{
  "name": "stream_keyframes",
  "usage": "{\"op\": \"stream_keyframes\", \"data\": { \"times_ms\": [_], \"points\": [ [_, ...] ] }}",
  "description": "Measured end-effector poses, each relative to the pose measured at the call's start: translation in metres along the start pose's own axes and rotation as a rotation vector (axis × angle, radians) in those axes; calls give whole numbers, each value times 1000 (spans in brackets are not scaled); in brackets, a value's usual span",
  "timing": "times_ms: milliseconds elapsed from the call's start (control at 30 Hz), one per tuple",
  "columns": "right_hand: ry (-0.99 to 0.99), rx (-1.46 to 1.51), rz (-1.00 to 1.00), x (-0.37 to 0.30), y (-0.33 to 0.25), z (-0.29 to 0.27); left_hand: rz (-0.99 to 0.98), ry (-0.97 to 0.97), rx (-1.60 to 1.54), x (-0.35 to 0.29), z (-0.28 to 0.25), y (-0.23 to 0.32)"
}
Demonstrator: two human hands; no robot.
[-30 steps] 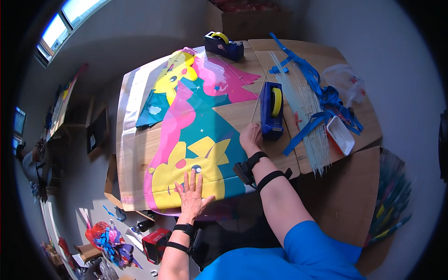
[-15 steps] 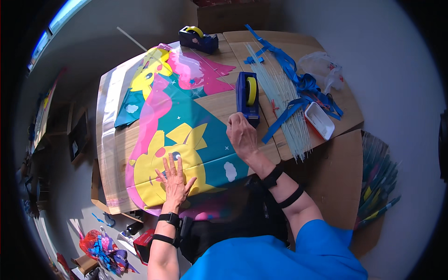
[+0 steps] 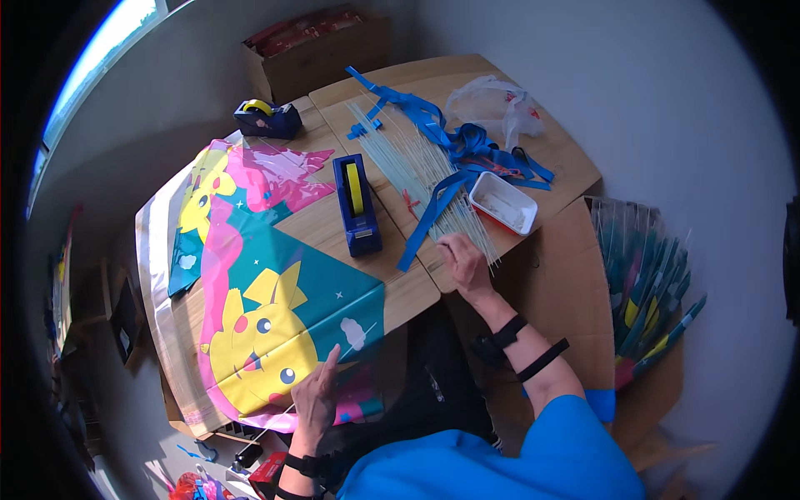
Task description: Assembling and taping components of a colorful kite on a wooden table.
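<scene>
My left hand point(image 3: 317, 400) rests at the near edge of a thin printed sheet point(image 3: 333, 287), teal and pink with a yellow cartoon figure. Its index finger is stretched out, the other fingers are partly hidden, and a thin pale rod point(image 3: 273, 423) shows beside it; whether the hand holds the rod is unclear. At the near end of a bundle of thin pale rods point(image 3: 417, 162), my right hand point(image 3: 467, 265) has its fingers pinched together; what they grip, if anything, is hidden. A dark blue tape dispenser point(image 3: 363, 233) with yellow tape stands between sheet and rods.
A second tape dispenser point(image 3: 268, 123) stands at the far left. Blue strap point(image 3: 433, 121), a white tray point(image 3: 502, 202) and a clear plastic bag point(image 3: 492, 104) lie by the rods. Folded teal pieces point(image 3: 654, 292) fill a carton point(image 3: 575, 308) at right. Another carton point(image 3: 317, 62) stands behind.
The view has swung to the right. My right hand has left the tape dispenser for the near ends of the rods. My left hand has slid off the yellow figure to the sheet's near edge.
</scene>
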State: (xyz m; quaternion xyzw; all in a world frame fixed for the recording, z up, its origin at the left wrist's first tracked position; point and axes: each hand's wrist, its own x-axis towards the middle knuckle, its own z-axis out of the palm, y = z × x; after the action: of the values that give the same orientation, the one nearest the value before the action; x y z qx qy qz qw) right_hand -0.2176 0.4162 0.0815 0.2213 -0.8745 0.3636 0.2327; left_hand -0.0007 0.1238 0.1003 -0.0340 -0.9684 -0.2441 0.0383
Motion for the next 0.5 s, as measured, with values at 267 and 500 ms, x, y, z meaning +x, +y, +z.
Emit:
{"op": "stream_keyframes", "data": {
  "times_ms": [267, 500],
  "points": [
    [-72, -440, 620, 21, 210, -42, -79, 168, -89, -47, -6, -7],
    [-55, -517, 562, 30, 228, -12, -126, 67, -111, -43, -2, 17]
  ]
}}
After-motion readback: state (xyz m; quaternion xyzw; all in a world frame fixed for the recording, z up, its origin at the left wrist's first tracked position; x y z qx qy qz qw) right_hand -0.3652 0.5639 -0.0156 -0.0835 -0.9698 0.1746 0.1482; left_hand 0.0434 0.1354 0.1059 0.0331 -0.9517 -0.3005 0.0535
